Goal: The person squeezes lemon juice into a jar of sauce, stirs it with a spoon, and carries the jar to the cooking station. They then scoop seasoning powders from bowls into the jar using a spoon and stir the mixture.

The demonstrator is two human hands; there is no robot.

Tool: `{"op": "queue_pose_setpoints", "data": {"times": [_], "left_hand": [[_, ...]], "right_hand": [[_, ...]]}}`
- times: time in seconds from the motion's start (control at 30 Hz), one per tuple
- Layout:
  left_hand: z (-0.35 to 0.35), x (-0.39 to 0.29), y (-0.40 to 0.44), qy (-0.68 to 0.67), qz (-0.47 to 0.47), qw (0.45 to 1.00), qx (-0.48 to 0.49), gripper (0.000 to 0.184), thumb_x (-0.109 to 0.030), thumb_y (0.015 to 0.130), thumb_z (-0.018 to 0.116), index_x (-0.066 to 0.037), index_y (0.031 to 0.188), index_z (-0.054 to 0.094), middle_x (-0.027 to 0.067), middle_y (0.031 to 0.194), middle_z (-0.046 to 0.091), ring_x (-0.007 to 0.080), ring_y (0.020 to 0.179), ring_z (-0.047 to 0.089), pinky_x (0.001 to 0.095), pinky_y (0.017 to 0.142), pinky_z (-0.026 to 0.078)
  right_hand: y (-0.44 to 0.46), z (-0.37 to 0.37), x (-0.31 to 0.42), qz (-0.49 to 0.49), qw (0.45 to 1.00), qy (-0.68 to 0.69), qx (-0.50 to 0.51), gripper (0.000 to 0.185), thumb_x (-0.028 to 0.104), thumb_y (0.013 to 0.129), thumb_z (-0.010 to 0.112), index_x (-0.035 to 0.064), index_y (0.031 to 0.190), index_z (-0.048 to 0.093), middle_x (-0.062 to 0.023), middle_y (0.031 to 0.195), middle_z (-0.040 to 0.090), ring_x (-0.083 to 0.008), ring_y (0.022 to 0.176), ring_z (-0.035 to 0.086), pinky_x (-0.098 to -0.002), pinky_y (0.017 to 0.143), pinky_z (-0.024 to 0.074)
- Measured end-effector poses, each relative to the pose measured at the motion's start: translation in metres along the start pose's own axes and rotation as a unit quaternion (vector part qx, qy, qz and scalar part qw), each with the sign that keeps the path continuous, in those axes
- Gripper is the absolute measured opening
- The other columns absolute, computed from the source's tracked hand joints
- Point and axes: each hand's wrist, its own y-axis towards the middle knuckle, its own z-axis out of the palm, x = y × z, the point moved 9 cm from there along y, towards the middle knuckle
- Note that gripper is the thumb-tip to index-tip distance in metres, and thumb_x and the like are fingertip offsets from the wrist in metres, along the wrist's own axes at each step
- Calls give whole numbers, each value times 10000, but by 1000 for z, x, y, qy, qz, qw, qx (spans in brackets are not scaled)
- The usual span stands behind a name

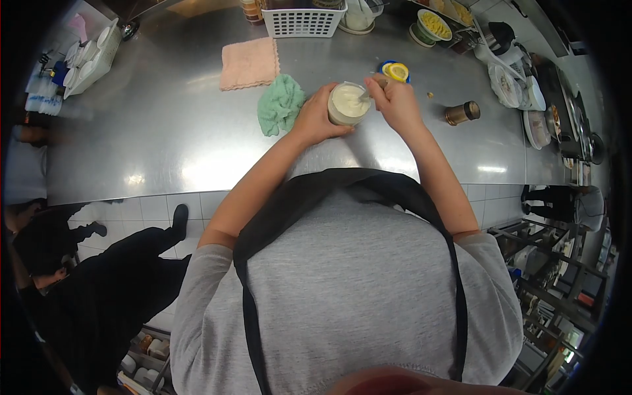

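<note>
My left hand (318,118) is wrapped round a small clear container (342,120) holding a pale creamy mixture (350,100). The container is close to the steel counter, slightly tilted. My right hand (393,102) pinches the handle of a spoon-like utensil (366,95), whose lower end is in the mixture. Just beyond my right hand, lemon slices (397,72) lie on something blue. A crumpled green cloth (280,105) is left of my left hand, and a folded pink cloth (249,63) lies farther back.
On the steel counter (164,138), a white basket (304,24) stands at the back. A brown shaker (463,112) is at the right, near a bowl of yellow food (434,25). White dishes (99,59) are far left. People in dark clothes (118,276) are at left.
</note>
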Motion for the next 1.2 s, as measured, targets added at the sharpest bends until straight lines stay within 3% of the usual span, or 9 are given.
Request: {"op": "queue_pose_setpoints", "data": {"times": [0.13,0.2,0.33,0.4,0.53,0.8,0.93,1.07,1.2], "left_hand": [[-2,-1,1,-6,2,1000,-2,870,-249,516,847,-62,1247,413,148,1192,535,333,1132,501,404,953,402],[-1,-1,3,5,-1,1000,5,892,-244,528,851,-49,1266,390,159,1204,527,316,1141,503,383,961,401],[0,-1,2,10,-4,1000,14,912,-234,543,854,-39,1288,365,169,1216,518,300,1149,504,362,969,399],[1,-1,2,12,-9,1000,14,914,-235,542,855,-39,1288,364,170,1217,518,300,1150,503,363,970,398],[0,-1,1,19,-1,1000,9,919,-240,540,855,-42,1290,364,169,1213,521,302,1145,507,366,970,399],[1,0,2,16,7,1000,12,922,-253,537,858,-49,1289,365,170,1204,528,306,1133,516,371,959,407],[0,-1,2,22,9,1000,10,923,-258,540,859,-49,1289,363,169,1203,528,305,1131,517,370,958,407],[0,-1,2,19,7,1000,11,921,-259,542,858,-48,1289,362,167,1204,528,304,1132,517,369,959,406],[3,3,2,3,-1,1000,21,918,-256,544,857,-44,1288,363,169,1210,525,303,1139,513,367,966,401]], "right_hand": [[-15,-4,26,-42,996,54,51,307,282,915,528,7,807,611,-156,625,577,-292,552,567,-359,519,421],[-19,-29,39,-89,995,28,-19,250,242,915,558,20,810,605,-59,535,512,-110,472,492,-266,475,381],[-26,-48,68,-131,990,-5,-49,230,229,897,584,12,822,602,-91,591,545,-164,486,505,-288,490,392],[-26,-53,73,-155,984,-32,-87,245,270,893,569,45,801,599,-111,638,584,-283,550,562,-355,512,433],[-19,-42,62,-152,983,-74,-79,231,258,882,581,41,805,596,-113,656,585,-294,579,568,-360,531,445],[-30,-10,59,-256,959,-40,115,189,202,855,616,14,833,605,-111,733,585,-287,641,556,-344,586,436],[-29,-11,45,-253,958,-55,125,178,191,845,623,16,829,604,-111,729,584,-291,654,557,-349,588,436],[-20,-29,61,-254,957,-71,122,255,300,867,577,48,849,612,-94,769,623,-287,724,600,-364,621,469],[-12,-17,61,-300,945,-98,85,239,244,867,594,16,796,582,-110,690,562,-287,627,545,-355,583,430]]}}
